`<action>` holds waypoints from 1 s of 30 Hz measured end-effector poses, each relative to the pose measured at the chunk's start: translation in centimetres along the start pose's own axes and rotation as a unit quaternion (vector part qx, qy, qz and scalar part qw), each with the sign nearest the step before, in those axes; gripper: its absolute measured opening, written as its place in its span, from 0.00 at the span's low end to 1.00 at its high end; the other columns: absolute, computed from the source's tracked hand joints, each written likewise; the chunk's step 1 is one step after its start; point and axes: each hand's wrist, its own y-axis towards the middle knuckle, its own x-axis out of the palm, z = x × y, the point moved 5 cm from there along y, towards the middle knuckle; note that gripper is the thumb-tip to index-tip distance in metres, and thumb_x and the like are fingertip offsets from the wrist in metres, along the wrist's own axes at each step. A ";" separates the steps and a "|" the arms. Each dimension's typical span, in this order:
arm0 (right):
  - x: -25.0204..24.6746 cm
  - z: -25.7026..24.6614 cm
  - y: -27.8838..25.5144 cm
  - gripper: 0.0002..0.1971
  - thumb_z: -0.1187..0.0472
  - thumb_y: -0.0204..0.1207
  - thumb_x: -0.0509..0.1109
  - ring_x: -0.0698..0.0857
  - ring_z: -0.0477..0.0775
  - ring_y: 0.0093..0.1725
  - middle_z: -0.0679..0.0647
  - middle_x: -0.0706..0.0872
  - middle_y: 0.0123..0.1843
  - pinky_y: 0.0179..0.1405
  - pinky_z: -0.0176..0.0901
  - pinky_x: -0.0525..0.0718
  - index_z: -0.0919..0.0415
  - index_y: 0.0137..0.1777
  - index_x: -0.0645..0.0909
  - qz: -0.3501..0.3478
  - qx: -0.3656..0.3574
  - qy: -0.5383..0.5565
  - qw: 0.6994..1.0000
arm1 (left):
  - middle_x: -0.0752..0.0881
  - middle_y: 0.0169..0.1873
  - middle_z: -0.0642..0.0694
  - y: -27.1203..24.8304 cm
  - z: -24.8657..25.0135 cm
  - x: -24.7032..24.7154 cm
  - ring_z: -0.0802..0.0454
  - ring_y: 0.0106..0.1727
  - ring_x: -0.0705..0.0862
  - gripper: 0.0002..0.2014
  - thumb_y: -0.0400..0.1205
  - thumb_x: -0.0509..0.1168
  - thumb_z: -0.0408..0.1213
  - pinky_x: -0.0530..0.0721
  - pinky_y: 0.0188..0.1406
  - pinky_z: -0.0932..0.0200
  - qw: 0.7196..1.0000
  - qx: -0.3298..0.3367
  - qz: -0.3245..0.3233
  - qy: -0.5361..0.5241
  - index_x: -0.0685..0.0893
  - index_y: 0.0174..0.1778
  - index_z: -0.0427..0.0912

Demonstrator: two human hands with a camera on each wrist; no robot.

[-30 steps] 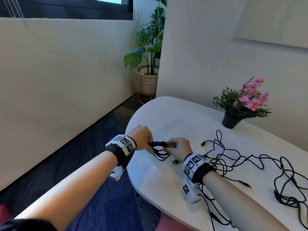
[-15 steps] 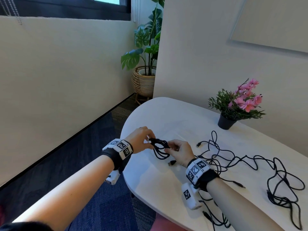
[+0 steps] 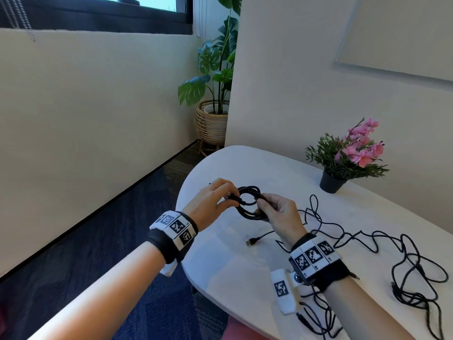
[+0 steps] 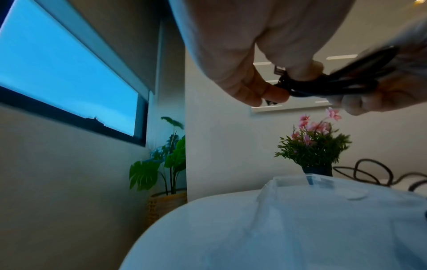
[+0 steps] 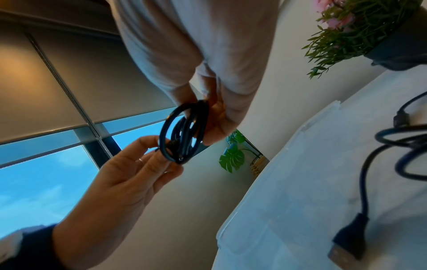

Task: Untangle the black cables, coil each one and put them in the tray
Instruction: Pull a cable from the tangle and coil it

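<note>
Above the table's [image 3: 220, 278] near left end, a black coil [image 3: 248, 203] of cable hangs in the air between both hands. The left hand [image 3: 213, 200] pinches its plug end while the right hand [image 3: 282, 217] grips the loops' other side. Under them lies a clear tray [image 5: 277, 210]; tangled cables [image 3: 392, 253] sprawl to the right, near a flowerpot [image 3: 331, 184].

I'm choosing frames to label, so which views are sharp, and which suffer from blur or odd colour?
Head view: evenly lit and sharp; the coiled cable between left hand and right hand reads clearly. Left wrist view: blue cast, cable smeared, clear tray faint. Right wrist view: coil sharp, the USB plug on the table blurred.
</note>
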 end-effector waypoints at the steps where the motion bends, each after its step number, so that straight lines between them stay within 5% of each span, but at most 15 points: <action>1: -0.1 -0.1 -0.2 0.10 0.69 0.80 0.65 0.83 0.49 0.36 0.52 0.85 0.34 0.51 0.49 0.87 0.55 0.49 0.86 -0.012 -0.009 -0.018 1.000 | 0.82 0.54 0.47 0.0 0.3 -0.1 0.53 0.48 0.83 0.08 0.82 0.66 0.37 0.77 0.51 0.67 1.000 0.008 -0.006 0.026 0.82 0.55 0.41; 3: -0.5 -0.3 -0.5 0.12 0.68 0.81 0.64 0.82 0.45 0.36 0.48 0.85 0.35 0.49 0.41 0.86 0.57 0.57 0.85 -0.037 -0.040 -0.071 0.996 | 0.81 0.53 0.49 -0.2 0.6 -0.1 0.54 0.49 0.82 0.07 0.83 0.64 0.38 0.75 0.51 0.67 0.999 0.005 -0.031 0.040 0.80 0.56 0.43; 6: -0.9 -1.0 -1.3 0.14 0.66 0.82 0.62 0.81 0.38 0.35 0.40 0.83 0.32 0.44 0.29 0.80 0.49 0.60 0.82 -0.061 -0.087 -0.135 0.985 | 0.82 0.53 0.49 -0.7 0.7 0.1 0.55 0.52 0.84 0.06 0.83 0.63 0.35 0.81 0.54 0.67 0.987 -0.098 -0.093 -0.086 0.75 0.55 0.45; 9: -1.0 -1.3 -2.2 0.15 0.65 0.82 0.62 0.80 0.40 0.37 0.38 0.81 0.30 0.45 0.31 0.78 0.51 0.63 0.82 -0.076 -0.105 -0.160 0.979 | 0.81 0.60 0.50 -1.1 1.0 0.2 0.55 0.53 0.85 0.15 0.82 0.65 0.34 0.83 0.49 0.66 0.969 -0.152 -0.126 -0.147 0.73 0.64 0.48; 12: -1.1 -1.6 -2.9 0.14 0.64 0.82 0.63 0.81 0.33 0.41 0.33 0.85 0.38 0.49 0.31 0.76 0.53 0.64 0.82 -0.081 -0.110 -0.186 0.973 | 0.80 0.63 0.50 -1.1 1.5 0.1 0.55 0.59 0.81 0.21 0.84 0.63 0.38 0.75 0.56 0.72 0.982 -0.086 -0.163 -0.037 0.74 0.73 0.45; 15: -1.2 -2.3 -3.7 0.14 0.62 0.81 0.65 0.82 0.27 0.47 0.37 0.86 0.50 0.51 0.24 0.74 0.53 0.64 0.82 -0.087 -0.126 -0.235 0.960 | 0.84 0.58 0.47 -1.4 1.6 -0.2 0.54 0.55 0.80 0.20 0.84 0.62 0.39 0.70 0.52 0.74 0.983 -0.056 -0.175 -0.005 0.75 0.73 0.46; 18: -1.6 -3.1 -4.7 0.17 0.61 0.81 0.66 0.82 0.33 0.47 0.45 0.86 0.54 0.45 0.15 0.72 0.56 0.68 0.79 -0.091 -0.141 -0.298 0.940 | 0.84 0.55 0.47 -1.4 1.9 -0.7 0.57 0.52 0.78 0.18 0.84 0.62 0.37 0.68 0.49 0.79 0.984 -0.023 -0.179 0.013 0.77 0.71 0.46; 21: -2.1 -3.7 -5.6 0.15 0.59 0.80 0.66 0.82 0.40 0.42 0.50 0.86 0.48 0.39 0.18 0.72 0.58 0.66 0.77 -0.109 -0.139 -0.343 0.923 | 0.85 0.53 0.48 -1.5 1.8 -1.0 0.58 0.50 0.78 0.17 0.84 0.63 0.35 0.66 0.50 0.82 0.983 0.007 -0.182 0.028 0.80 0.69 0.46; 24: -2.5 -4.0 -5.9 0.08 0.60 0.79 0.68 0.80 0.33 0.35 0.39 0.81 0.34 0.34 0.22 0.71 0.59 0.55 0.83 -0.127 -0.137 -0.335 0.924 | 0.85 0.51 0.51 -1.5 1.9 -0.9 0.61 0.48 0.78 0.15 0.83 0.63 0.35 0.67 0.52 0.82 0.982 0.029 -0.185 0.021 0.82 0.67 0.46; 30: -2.2 -2.9 -3.0 0.08 0.61 0.70 0.77 0.84 0.38 0.37 0.44 0.88 0.38 0.39 0.25 0.78 0.54 0.49 0.91 -0.035 -0.090 -0.256 0.962 | 0.83 0.59 0.44 0.4 -0.6 0.2 0.49 0.59 0.80 0.14 0.82 0.65 0.32 0.73 0.63 0.63 0.992 0.005 -0.115 0.060 0.85 0.62 0.41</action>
